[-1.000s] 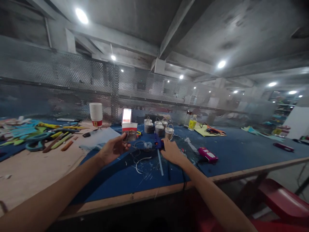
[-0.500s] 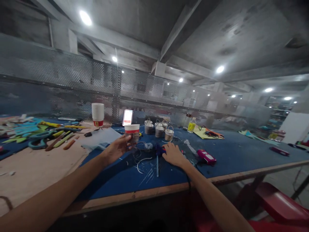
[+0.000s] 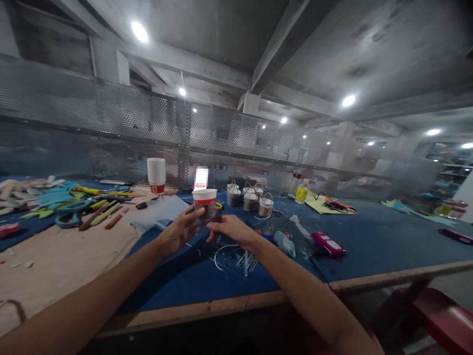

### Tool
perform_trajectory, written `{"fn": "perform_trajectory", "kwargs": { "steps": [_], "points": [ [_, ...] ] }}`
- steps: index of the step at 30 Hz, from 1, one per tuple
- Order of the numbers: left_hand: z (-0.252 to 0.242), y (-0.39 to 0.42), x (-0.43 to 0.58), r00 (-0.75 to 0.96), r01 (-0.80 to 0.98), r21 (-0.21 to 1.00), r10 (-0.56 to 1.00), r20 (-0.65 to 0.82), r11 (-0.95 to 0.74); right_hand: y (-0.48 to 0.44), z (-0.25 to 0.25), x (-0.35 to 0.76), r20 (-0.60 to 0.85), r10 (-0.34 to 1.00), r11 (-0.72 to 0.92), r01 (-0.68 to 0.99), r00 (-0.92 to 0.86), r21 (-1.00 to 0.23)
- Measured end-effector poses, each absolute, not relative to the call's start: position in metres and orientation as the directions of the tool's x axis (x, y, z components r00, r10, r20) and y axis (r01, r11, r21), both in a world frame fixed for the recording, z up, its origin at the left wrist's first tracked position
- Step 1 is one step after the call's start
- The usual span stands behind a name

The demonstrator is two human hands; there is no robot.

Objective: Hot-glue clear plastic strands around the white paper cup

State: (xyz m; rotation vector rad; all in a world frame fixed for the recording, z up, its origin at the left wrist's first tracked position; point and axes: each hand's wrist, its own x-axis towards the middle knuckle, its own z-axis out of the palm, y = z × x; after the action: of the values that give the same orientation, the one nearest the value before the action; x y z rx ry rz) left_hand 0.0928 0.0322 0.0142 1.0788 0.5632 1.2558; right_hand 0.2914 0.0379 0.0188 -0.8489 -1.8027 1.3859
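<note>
My left hand (image 3: 183, 229) is closed round a paper cup (image 3: 205, 196) and holds it upright above the table. The cup has a white rim and a red band, with a brown wrapping that looks like twine on its lower part. My right hand (image 3: 231, 229) is just below and right of the cup's base, its thumb and fingers drawn together. Whatever those fingers pinch is too small to make out. Beyond my right wrist lies a blue and red tool (image 3: 264, 235), partly hidden, that looks like a glue gun.
Several small twine-wrapped buckets (image 3: 250, 199) with handles stand behind. A stack of paper cups (image 3: 156, 175) is at the back left, near scissors (image 3: 72, 212) and other tools. A magenta box (image 3: 328, 245) and a yellow-labelled bottle (image 3: 302, 192) are to the right.
My right hand has let go of the blue and red tool and moved left and up to the cup's base. The left hand still holds the cup. The view has shifted slightly.
</note>
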Motion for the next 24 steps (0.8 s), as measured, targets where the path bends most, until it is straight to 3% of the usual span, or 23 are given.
{"fn": "perform_trajectory", "kwargs": {
  "steps": [5,10,18,24],
  "points": [
    [0.010,0.037,0.093,0.315,-0.463,0.885,0.926,0.207,-0.040,0.043,0.020,0.307,0.308,0.899,0.338,0.047,-0.310,-0.940],
    [0.010,0.034,0.093,0.330,-0.443,0.897,0.931,0.158,0.004,0.045,0.027,0.313,0.415,0.888,0.434,0.066,-0.199,-0.898],
    [0.007,0.037,0.091,0.366,-0.463,0.886,0.916,0.163,0.027,0.048,0.031,0.325,0.413,0.883,0.450,0.153,-0.222,-0.880],
    [0.010,0.035,0.092,0.350,-0.474,0.880,0.924,0.155,0.032,0.048,0.032,0.328,0.429,0.883,0.455,0.123,-0.191,-0.882]
  ]
}}
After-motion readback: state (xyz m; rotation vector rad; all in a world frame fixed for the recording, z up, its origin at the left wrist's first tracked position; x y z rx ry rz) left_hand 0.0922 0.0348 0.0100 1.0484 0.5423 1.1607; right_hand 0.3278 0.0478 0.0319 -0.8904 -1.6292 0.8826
